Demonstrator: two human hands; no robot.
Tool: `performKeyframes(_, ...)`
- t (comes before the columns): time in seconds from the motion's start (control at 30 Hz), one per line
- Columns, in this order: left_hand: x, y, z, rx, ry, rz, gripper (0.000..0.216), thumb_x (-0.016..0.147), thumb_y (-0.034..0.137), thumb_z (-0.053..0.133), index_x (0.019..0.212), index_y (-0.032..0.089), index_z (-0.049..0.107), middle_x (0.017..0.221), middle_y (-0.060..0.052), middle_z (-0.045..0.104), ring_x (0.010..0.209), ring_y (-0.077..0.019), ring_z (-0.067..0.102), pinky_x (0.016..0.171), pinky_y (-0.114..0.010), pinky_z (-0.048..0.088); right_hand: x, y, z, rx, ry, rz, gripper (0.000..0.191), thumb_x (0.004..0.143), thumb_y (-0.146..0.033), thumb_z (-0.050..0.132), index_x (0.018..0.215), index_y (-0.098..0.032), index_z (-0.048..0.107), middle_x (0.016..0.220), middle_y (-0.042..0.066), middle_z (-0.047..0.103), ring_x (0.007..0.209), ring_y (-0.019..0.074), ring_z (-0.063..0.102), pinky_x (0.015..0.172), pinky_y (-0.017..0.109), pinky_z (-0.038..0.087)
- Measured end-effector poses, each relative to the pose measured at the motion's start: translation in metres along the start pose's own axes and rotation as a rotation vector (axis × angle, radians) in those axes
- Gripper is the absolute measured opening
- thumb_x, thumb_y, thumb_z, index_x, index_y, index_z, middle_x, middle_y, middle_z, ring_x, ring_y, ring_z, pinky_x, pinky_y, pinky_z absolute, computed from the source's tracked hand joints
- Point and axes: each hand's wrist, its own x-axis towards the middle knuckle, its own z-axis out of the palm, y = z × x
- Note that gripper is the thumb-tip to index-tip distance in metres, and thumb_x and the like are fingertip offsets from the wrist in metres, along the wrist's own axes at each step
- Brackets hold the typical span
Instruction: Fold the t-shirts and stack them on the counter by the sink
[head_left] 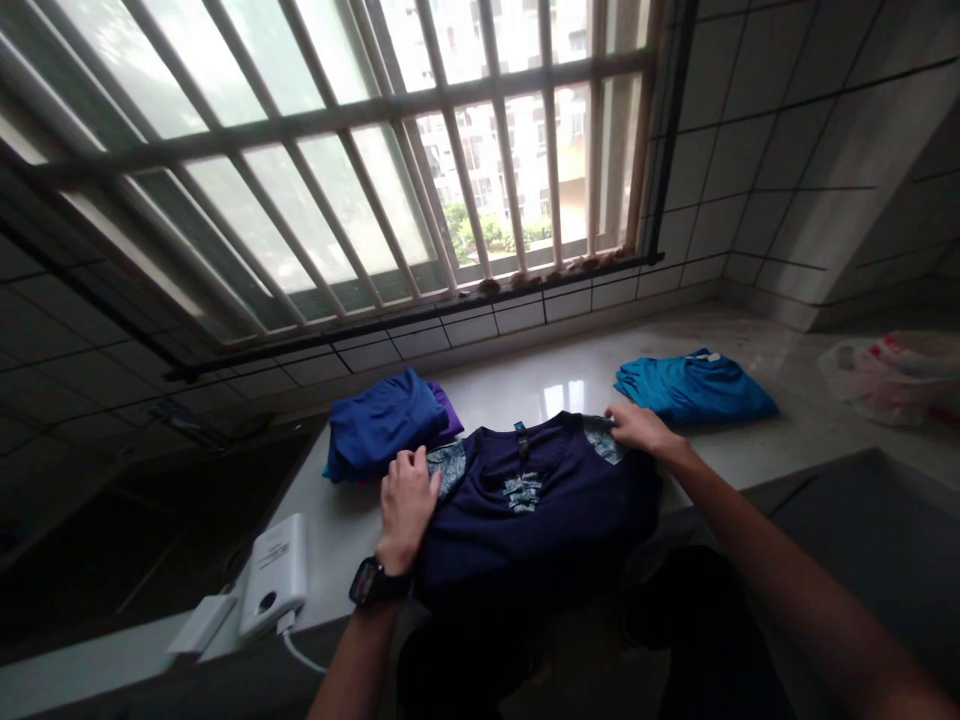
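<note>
A navy shirt (517,535) with patterned shoulder panels lies face up over the counter's front edge, its lower part hanging down into shadow. My left hand (407,505), with a black watch on the wrist, has its fingers curled at the shirt's left shoulder. At the opposite shoulder, my right hand (641,430) pinches the fabric between thumb and fingers. Just beyond my left hand sits a folded blue garment (382,425), with a purple cloth (448,410) showing behind it. A folded teal garment (694,388) lies past my right hand.
The pale counter (517,385) runs below a barred window (360,190). A white power bank (276,575) with a cable and a small white box (202,625) lie at the left front. A dark sink-like recess (150,500) is at left, and a plastic bag (892,375) at far right.
</note>
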Motion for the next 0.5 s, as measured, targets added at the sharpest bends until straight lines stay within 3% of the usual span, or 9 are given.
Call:
performKeyframes(0.07,-0.002,-0.015,0.014,-0.101,-0.033,-0.118,0.044,0.092,0.036,0.056,0.128,0.011,0.064,0.119,-0.02,0.062,0.107,-0.0325,0.064,0.087,-0.04,0.053,0.002,0.015,0.001,0.103,0.06,-0.04,0.029,0.091,-0.016,0.057,0.113,-0.016,0.076,0.115,0.012,0.076,0.108,0.0244,0.07,0.087,0.027,0.05)
performKeyframes(0.17,0.0,-0.034,0.029,-0.374,-0.069,-0.148,0.022,0.088,0.028,0.056,0.099,0.018,0.072,0.105,-0.014,0.069,0.1,-0.0276,0.067,0.089,-0.035,0.052,0.004,0.029,0.005,0.192,0.188,-0.067,0.026,0.096,-0.021,0.056,0.109,-0.018,0.078,0.11,0.01,0.079,0.104,0.0219,0.072,0.088,0.025,0.05)
performKeyframes(0.27,0.005,-0.046,0.029,-0.661,0.02,-0.243,0.014,0.084,0.031,0.058,0.086,0.021,0.069,0.087,-0.007,0.071,0.086,-0.0239,0.068,0.079,-0.032,0.051,0.002,0.029,0.012,0.151,0.269,-0.006,0.026,0.097,-0.021,0.055,0.107,-0.018,0.079,0.11,0.012,0.078,0.104,0.0238,0.073,0.089,0.027,0.051)
performKeyframes(0.37,0.011,-0.054,0.018,-0.839,0.171,-0.36,0.025,0.078,0.046,0.065,0.079,0.021,0.067,0.075,-0.004,0.068,0.075,-0.0222,0.064,0.07,-0.03,0.048,-0.003,0.023,0.019,0.111,0.328,0.033,0.027,0.098,-0.022,0.053,0.104,-0.016,0.078,0.108,0.016,0.077,0.099,0.026,0.073,0.087,0.03,0.053)
performKeyframes(0.5,0.014,-0.064,0.001,-1.154,0.229,-0.32,0.046,0.068,0.063,0.071,0.08,0.019,0.064,0.073,-0.001,0.064,0.071,-0.0184,0.059,0.065,-0.026,0.046,-0.004,0.023,0.012,0.29,0.46,-0.036,0.023,0.094,-0.025,0.056,0.092,-0.017,0.077,0.107,0.015,0.075,0.097,0.0257,0.072,0.089,0.033,0.053)
